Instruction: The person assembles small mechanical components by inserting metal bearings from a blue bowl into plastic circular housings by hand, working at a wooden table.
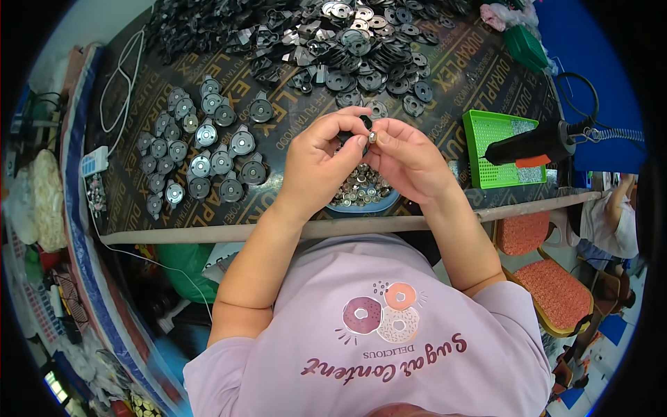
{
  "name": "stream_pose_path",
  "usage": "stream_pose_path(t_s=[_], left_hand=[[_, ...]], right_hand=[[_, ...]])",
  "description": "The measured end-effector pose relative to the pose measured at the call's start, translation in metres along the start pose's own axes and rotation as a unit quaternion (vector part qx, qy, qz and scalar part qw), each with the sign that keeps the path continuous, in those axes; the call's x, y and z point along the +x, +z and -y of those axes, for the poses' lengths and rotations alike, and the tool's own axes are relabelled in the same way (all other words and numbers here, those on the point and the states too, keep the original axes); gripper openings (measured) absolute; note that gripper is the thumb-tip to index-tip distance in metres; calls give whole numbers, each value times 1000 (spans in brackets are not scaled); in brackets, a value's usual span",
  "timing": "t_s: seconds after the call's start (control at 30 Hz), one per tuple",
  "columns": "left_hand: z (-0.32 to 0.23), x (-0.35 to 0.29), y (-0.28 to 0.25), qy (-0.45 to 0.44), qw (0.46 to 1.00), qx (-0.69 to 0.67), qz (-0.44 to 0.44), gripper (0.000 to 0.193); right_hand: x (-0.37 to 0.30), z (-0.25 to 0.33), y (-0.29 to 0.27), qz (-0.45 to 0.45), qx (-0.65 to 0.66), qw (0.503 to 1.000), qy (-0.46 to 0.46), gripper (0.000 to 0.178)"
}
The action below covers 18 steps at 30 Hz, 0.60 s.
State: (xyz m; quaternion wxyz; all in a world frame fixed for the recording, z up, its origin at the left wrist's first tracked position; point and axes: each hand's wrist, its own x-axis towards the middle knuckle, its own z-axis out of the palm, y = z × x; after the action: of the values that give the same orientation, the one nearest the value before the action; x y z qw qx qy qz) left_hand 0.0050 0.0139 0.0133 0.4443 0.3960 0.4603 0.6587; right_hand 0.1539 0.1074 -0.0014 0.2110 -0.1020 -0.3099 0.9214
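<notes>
My left hand (323,156) and my right hand (413,158) meet above the near edge of the table, fingertips close together. Between the left fingers is a dark part (365,123), mostly hidden by them. The right thumb and forefinger pinch a small shiny metal piece (373,137) right against it. Below the hands sits a blue bowl (368,207) full of small round metal pieces (363,182). To the left, several round black-and-grey parts with tabs (206,135) lie spread in rows.
A large heap of black parts and discs (340,42) covers the far side of the table (292,132). On the right, a black power screwdriver (528,147) hangs on a coiled cord over a green tray (483,125) of small silver pieces. A white cable (125,90) runs along the left.
</notes>
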Motion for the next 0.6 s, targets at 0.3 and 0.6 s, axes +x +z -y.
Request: stream_pose_path(t_s=[0.3,0.6], left_hand=[[-5,1,-2,-28,999,-23,28,10],[8,3,-5,63,983,175,-6,9]], right_hand=[[-2,-1,-2,-14,-38,999,-19,13],[-4,-2,-2,-100,-187,976,-52,11]])
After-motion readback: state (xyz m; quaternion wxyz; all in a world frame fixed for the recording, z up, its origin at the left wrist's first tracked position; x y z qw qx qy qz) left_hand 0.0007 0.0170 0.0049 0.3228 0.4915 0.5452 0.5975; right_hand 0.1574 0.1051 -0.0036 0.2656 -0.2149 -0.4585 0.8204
